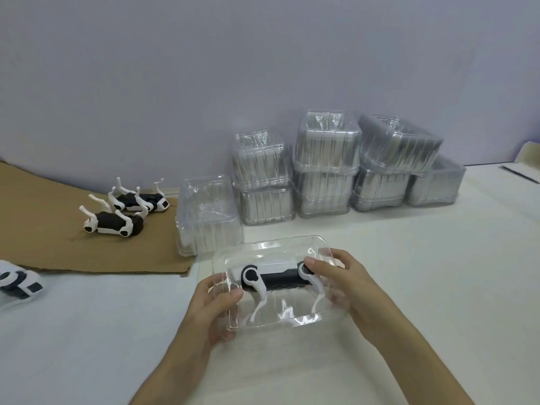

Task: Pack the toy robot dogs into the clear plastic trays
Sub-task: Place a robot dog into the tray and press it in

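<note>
Toy robot dog (277, 277) lies on its side inside clear plastic tray (280, 244), between the hands; left hand (214, 308) grips tray's left end; right hand (347, 283) grips its right end, thumb on dog's hip.

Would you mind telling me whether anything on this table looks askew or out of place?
The upper-right stack of clear trays sits tilted across the stacks beneath it, unlike the squarely piled neighbours. The spare toy dogs on the cardboard lie legs-up.

1 wide-angle head view, forward and down, close over left hand (214, 306) and right hand (347, 286)
</note>
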{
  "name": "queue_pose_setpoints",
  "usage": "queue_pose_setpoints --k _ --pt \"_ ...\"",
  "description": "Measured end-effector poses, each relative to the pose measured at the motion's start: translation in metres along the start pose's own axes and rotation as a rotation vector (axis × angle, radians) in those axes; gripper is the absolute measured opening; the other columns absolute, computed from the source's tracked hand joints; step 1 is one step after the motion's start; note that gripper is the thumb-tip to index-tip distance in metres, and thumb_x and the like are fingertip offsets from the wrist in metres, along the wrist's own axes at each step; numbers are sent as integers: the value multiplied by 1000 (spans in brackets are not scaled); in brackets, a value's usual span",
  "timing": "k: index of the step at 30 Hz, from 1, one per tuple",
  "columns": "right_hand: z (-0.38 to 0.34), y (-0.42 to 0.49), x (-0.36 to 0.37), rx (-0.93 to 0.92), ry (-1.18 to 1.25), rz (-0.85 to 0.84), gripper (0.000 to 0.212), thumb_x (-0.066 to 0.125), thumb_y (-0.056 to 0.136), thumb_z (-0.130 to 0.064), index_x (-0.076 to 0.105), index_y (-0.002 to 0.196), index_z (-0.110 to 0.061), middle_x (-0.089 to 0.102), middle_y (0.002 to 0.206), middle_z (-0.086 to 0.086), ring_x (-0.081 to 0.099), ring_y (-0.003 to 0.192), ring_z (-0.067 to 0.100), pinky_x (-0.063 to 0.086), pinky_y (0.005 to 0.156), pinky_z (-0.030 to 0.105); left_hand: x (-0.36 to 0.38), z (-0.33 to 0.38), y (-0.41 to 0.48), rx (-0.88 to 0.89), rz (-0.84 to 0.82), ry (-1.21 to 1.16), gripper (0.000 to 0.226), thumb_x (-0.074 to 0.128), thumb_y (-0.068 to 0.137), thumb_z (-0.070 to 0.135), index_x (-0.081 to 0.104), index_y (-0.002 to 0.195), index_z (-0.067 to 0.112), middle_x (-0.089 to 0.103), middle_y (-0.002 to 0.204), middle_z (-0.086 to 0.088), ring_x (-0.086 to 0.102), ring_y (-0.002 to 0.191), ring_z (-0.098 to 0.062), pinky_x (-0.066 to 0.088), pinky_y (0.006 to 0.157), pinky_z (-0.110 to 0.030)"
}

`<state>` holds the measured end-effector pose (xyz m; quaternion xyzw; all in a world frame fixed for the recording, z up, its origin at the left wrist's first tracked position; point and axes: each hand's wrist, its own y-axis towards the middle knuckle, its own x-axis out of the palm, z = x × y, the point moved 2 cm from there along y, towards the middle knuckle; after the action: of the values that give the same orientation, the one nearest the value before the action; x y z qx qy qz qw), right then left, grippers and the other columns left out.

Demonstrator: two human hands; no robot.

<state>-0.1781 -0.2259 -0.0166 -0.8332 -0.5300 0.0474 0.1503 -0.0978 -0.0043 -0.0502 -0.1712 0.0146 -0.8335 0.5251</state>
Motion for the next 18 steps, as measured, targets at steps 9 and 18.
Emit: queue_pose_setpoints --k 9,18 --pt "-6 -6 -13 -85 -180 -184 89 87 53 -59 54 133 -40 66 125 5 70 103 16 50 89 33 -1 4 2 62 72 8 82 89 53 22 57 129 21 52 79 4 45 57 -12 38 51 -27" --pt "1 -1 -15 -145 -78 -56 69 87 54 -35 66 120 -35 54 101 6 55 74 13 38 70 30 -6 -1 3 65 51 95 68 80 64 35 58 128 26 51 91 2 47 59 -10 37 51 -26"
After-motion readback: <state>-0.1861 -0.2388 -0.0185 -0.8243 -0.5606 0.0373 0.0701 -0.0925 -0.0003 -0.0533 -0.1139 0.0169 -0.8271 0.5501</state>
